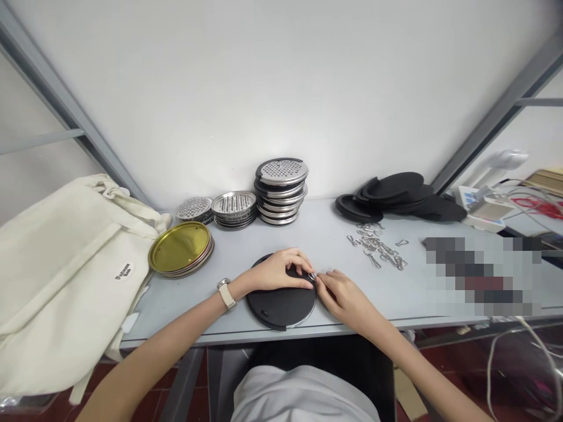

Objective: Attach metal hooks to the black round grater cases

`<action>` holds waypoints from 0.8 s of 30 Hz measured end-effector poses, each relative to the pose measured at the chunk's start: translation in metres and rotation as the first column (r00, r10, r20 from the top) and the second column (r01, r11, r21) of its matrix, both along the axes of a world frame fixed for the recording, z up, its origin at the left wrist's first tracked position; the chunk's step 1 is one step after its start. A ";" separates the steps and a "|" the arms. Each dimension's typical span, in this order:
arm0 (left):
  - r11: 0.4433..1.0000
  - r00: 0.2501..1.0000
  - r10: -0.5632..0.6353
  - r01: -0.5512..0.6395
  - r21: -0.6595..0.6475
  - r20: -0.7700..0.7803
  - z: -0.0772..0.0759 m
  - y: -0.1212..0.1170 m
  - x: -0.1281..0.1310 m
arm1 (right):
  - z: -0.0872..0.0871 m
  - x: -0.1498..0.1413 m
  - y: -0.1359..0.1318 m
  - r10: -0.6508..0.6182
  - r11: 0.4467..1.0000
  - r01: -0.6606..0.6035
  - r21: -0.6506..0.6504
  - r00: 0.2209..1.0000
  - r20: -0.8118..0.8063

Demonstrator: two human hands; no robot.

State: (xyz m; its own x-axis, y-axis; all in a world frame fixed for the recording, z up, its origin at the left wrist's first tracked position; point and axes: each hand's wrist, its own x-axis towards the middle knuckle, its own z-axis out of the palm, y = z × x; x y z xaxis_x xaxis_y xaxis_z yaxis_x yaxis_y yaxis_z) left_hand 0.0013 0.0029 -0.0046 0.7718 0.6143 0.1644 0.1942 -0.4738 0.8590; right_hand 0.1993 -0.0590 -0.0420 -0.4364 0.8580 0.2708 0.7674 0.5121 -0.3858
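A round black disc (281,305) with a silvery metal rim lies flat near the table's front edge. My left hand (284,271) rests over its upper part, the thumb and curled fingers closed about its right edge. There a small metal clip (312,276) shows between my two hands. My right hand (342,294) pinches the clip's outer side with thumb and forefinger. The exact hold of the left fingertips is partly hidden. Several loose metal clips (378,246) lie scattered to the right, beyond my right hand.
At the back stand a tall stack of grater discs in black holders (284,190), lower stacks of metal grater discs (234,208) and gold-coloured round lids (180,246). Black holders (391,196) are piled right. A cream bag (74,269) covers the left side. One area at right is pixelated.
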 end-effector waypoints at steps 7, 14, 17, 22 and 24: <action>1.000 1.000 -0.003 0.003 0.002 -0.002 0.000 0.000 0.000 | -0.002 0.000 -0.002 -0.012 1.000 0.013 0.022 1.000 -0.022; 1.000 1.000 0.003 -0.003 0.004 -0.020 0.001 0.000 0.000 | -0.003 0.000 -0.004 -0.029 0.999 0.030 0.034 0.999 -0.025; 1.000 1.000 -0.018 0.018 0.015 0.001 0.002 0.000 0.000 | -0.004 0.001 -0.004 -0.028 0.999 0.030 0.034 0.999 -0.036; 1.000 1.000 -0.024 0.024 0.009 0.004 0.002 -0.001 0.000 | -0.005 0.001 -0.004 -0.029 0.999 0.030 0.034 0.999 -0.044; 1.000 1.000 -0.022 0.022 0.010 -0.001 0.002 -0.001 0.000 | -0.005 0.001 -0.004 -0.033 0.999 0.034 0.035 0.999 -0.044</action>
